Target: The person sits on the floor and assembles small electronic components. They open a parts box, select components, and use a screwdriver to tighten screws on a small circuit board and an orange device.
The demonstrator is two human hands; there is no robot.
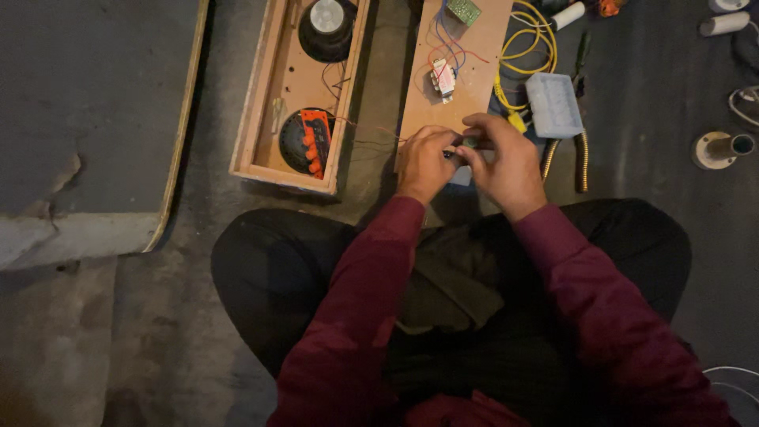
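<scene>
Both hands, left (424, 162) and right (506, 162), pinched a small part (469, 143) (barely visible); thin wires (371, 130) to the box (296, 91) risked snapping if tugged.

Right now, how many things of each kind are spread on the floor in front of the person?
Speaker cones in the wooden box: 2
Wooden panels with wired parts: 1
Yellow cable coils: 1
Pale blue plastic trays: 1
White cylinders at the far right: 2
Total: 7, not counting the box

Both hands, left and right, pinch one small part, too tiny to identify.
</scene>
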